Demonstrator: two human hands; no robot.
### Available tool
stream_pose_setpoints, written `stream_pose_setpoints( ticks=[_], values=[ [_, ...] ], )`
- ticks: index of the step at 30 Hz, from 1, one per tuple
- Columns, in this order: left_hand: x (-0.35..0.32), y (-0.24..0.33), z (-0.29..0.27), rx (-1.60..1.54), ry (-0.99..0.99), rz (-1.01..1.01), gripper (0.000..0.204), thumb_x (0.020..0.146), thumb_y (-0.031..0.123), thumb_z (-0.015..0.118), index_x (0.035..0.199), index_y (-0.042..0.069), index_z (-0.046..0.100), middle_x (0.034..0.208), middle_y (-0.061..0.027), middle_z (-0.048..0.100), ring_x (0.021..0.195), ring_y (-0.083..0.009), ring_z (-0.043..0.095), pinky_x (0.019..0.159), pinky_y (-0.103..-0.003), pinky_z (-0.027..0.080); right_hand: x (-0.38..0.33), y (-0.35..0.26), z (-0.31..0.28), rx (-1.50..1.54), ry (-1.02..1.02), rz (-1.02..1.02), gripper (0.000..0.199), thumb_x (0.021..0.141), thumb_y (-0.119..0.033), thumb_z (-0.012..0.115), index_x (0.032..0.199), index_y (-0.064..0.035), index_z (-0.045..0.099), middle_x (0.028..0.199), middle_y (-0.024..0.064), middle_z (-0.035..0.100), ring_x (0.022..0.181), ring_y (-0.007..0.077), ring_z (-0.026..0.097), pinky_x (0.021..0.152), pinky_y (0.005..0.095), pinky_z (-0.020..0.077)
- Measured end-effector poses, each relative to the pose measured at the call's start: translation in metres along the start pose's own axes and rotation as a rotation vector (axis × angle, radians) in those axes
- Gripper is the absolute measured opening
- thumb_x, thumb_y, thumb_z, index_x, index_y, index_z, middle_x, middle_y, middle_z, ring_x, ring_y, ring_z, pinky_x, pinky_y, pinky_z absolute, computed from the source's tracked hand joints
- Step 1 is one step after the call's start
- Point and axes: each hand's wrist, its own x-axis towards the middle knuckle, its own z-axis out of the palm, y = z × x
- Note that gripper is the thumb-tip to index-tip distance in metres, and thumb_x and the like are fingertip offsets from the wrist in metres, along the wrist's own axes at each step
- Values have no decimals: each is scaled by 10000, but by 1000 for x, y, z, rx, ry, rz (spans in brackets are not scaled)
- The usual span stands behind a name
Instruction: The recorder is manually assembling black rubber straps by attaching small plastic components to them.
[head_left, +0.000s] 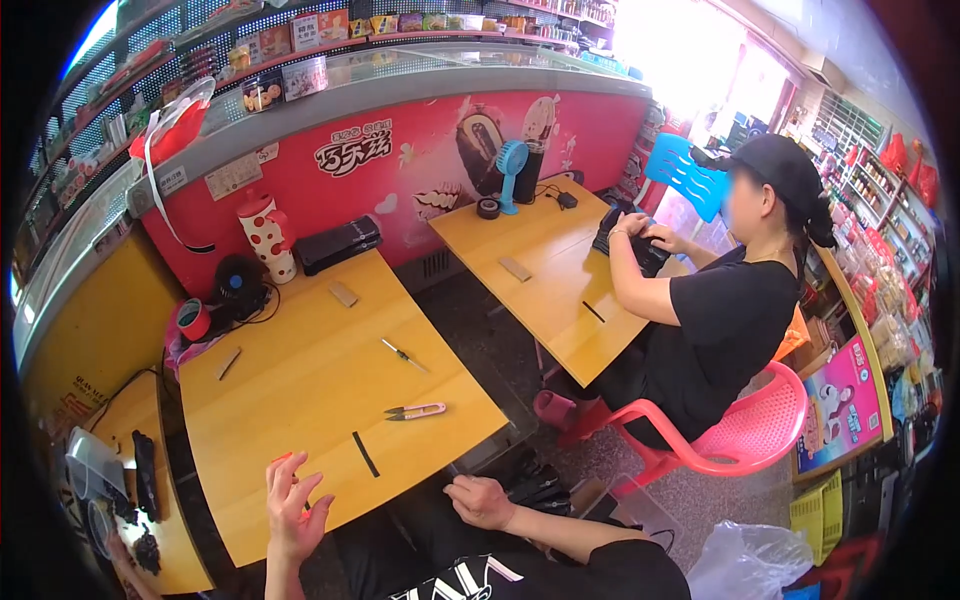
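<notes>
My left hand (pixel 294 508) is raised over the near edge of the yellow table (pixel 290 400), its fingers spread and holding nothing. At the same edge, farther right, my right hand (pixel 480 502) is curled closed above my lap; whatever it may hold is hidden. A black strip (pixel 366 454) lies on the tabletop between the hands. Beyond it rest pink-handled thread snips (pixel 416 411) and a slim, pointed tool (pixel 403 354). A small tan block (pixel 343 294) and a short thin stick (pixel 229 363) lie farther back.
A spotted bottle (pixel 266 238), black case (pixel 339 246) and dark fan (pixel 241 280) stand at the back. On the right, a seated person (pixel 730 290) handles a black item at another table (pixel 570 330). Another person's hand (pixel 122 560) is near plastic tubs (pixel 95 465), lower left.
</notes>
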Motion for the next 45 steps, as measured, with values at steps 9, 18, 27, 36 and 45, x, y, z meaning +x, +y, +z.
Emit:
stream_pose_setpoints(
  ticks=[9, 18, 27, 36, 45],
  values=[
    [0, 1, -2, -4, -8, -11, 326, 639, 31, 737, 949, 18, 635, 1215, -180, 529, 1125, -389, 463, 750, -404, 454, -2, -1, 1, 3, -7, 11, 163, 747, -54, 604, 909, -50, 588, 784, 95, 515, 703, 264, 590, 593, 355, 485],
    [2, 4, -6, 2, 31, -3, 326, 617, -12, 730, 928, 9, 632, 1195, -187, 541, 1084, -358, 496, 749, -397, 471, -2, -1, 3, -7, -19, 17, 165, 756, -60, 602, 920, -48, 585, 794, 99, 522, 706, 270, 595, 592, 358, 487],
    [-3, 1, -8, 14, 33, 16, 321, 619, -11, 729, 924, 9, 630, 1201, -186, 541, 1095, -359, 498, 743, -389, 471, 1, -2, 2, -17, -48, 34, 164, 759, -67, 600, 921, -54, 580, 801, 107, 529, 711, 283, 601, 590, 371, 489],
    [-8, -1, -9, 14, 33, 18, 318, 617, -8, 726, 919, 14, 629, 1204, -179, 542, 1123, -360, 497, 738, -383, 465, 2, -2, 4, -25, -40, 39, 143, 753, -62, 596, 892, -61, 561, 794, 112, 525, 700, 292, 597, 587, 380, 489],
    [-10, -2, -10, 0, 36, 4, 311, 619, -17, 716, 917, 7, 628, 1207, -179, 539, 1123, -359, 497, 743, -380, 463, 3, -3, 5, -22, -32, 44, 120, 748, -55, 589, 855, -60, 536, 785, 118, 518, 693, 301, 598, 575, 390, 490]
  ],
)
